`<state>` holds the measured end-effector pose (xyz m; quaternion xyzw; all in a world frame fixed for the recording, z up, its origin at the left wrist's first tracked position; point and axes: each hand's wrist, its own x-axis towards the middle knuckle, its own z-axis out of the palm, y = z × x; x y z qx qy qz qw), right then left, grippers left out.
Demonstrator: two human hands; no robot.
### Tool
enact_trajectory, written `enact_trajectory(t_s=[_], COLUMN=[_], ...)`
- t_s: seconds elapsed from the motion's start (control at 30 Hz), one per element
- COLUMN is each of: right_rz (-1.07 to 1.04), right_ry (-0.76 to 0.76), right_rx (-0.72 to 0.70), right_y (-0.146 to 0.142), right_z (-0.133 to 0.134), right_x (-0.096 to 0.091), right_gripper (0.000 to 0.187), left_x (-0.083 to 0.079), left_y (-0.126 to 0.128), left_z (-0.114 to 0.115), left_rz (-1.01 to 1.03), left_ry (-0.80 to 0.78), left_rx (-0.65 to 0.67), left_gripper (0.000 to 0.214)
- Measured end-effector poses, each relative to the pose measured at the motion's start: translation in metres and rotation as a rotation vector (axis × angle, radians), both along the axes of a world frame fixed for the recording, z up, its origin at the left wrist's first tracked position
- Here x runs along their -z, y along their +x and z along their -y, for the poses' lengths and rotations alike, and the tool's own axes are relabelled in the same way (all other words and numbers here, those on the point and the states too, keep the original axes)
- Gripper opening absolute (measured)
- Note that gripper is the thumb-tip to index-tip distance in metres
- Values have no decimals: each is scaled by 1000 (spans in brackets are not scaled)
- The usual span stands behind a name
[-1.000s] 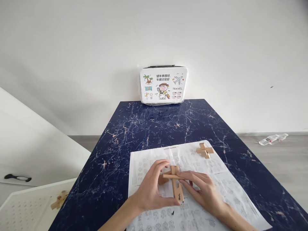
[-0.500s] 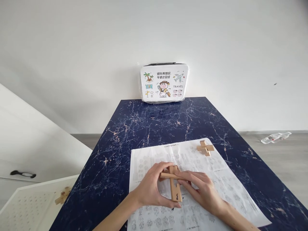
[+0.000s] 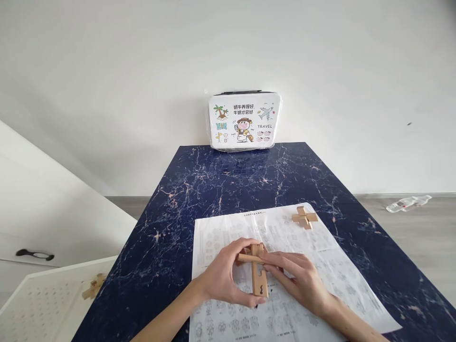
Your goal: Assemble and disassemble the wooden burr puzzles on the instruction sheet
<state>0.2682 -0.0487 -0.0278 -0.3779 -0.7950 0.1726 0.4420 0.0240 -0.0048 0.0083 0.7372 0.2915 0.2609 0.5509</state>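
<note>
Between my hands is a partly joined wooden burr puzzle (image 3: 259,278), made of light notched sticks; the front stick bears a dark mark near its lower end. My left hand (image 3: 228,275) grips it from the left, thumb at the near end and fingers around the far end. With thumb and fingers, my right hand (image 3: 299,278) pinches the right end of a thin crosswise stick (image 3: 245,258). Fingers hide part of the joint. Beneath lies a printed instruction sheet (image 3: 228,228) with rows of small diagrams.
A cross-shaped wooden puzzle (image 3: 304,218) rests on the sheet's far right corner. A white cartoon case (image 3: 245,121) stands at the back of the blue marbled table (image 3: 228,180). At left, a white basket (image 3: 42,299) contains another wooden puzzle (image 3: 94,286). A clear bottle (image 3: 409,203) lies on the floor.
My left thumb has shifted slightly left along the near end of the puzzle. Both hands keep their hold, and the view has shifted a little.
</note>
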Motion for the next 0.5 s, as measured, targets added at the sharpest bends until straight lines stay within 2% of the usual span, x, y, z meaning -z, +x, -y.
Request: enact_trajectory(t_s=[0.37, 0.5], right_rz=[-11, -9], right_ry=[-29, -111], right_rx=[0, 114], right_y=[-1, 2], right_z=[-2, -3], right_x=[1, 3], right_gripper=[31, 39], left_x=[-2, -4], left_y=[1, 1], left_z=[1, 1], left_rz=[8, 34], left_ry=[9, 31], left_rx=[-7, -123], left_gripper=[95, 91])
